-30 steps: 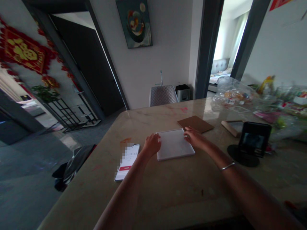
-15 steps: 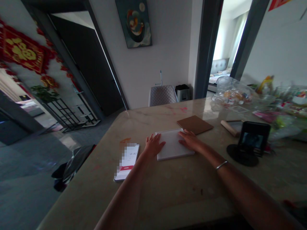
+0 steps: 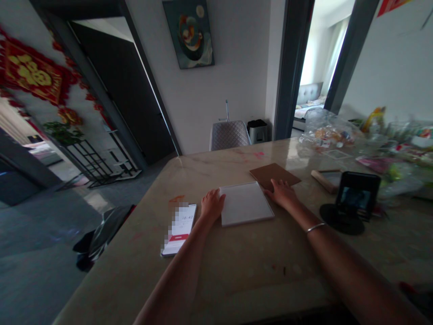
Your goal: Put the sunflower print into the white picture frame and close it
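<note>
A flat white rectangular panel (image 3: 246, 204) lies on the marble-patterned table (image 3: 243, 271). At its left edge is my left hand (image 3: 212, 204), palm down, thumb by the panel's edge and fingers a little apart. My right hand (image 3: 282, 194) is just past the panel's right side, fingers spread, with its fingertips over the near edge of a brown board (image 3: 270, 174). Neither hand holds anything. A phone (image 3: 179, 230) with a lit screen lies left of my left forearm.
To the right, a dark device on a round stand (image 3: 355, 198) stands near a wooden-edged frame (image 3: 326, 179). Plastic bags and packages (image 3: 334, 135) crowd the back right. A quilted chair (image 3: 230, 135) is beyond the far edge.
Both hands have moved outward off the panel's surface, my left hand to the left and my right hand to the right. The panel and the brown board have stayed in place.
</note>
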Demonstrator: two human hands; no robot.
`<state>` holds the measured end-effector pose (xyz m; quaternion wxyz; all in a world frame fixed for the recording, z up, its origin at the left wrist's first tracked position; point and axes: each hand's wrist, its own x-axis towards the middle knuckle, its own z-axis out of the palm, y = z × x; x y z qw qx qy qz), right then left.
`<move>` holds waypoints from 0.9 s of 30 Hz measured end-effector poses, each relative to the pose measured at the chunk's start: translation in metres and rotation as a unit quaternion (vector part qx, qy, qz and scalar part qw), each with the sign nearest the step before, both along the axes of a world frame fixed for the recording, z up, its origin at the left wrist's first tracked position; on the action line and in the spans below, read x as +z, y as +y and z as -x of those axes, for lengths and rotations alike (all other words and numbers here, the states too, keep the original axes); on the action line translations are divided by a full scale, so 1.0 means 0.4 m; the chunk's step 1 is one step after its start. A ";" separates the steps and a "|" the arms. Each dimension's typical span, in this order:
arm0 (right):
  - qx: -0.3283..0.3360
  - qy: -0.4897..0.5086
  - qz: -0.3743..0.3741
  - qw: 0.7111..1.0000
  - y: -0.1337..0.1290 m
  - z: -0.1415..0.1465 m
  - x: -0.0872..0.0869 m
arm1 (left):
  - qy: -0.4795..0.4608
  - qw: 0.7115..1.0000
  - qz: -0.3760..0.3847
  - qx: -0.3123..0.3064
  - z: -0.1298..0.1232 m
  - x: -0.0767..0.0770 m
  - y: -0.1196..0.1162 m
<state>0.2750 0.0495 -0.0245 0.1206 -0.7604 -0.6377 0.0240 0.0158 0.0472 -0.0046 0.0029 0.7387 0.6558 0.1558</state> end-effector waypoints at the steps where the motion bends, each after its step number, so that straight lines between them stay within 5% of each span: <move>1: 0.005 -0.005 -0.001 1.000 0.002 0.002 0.002 | 0.000 1.000 0.000 -0.002 0.001 0.000 0.000; 18: 0.066 -0.121 -0.042 0.990 -0.027 0.053 0.059 | -0.012 0.999 -0.009 -0.028 0.017 0.002 -0.007; 27: 0.032 0.023 -0.258 0.965 -0.033 -0.015 0.087 | 0.005 1.000 -0.006 -0.029 0.018 -0.001 -0.003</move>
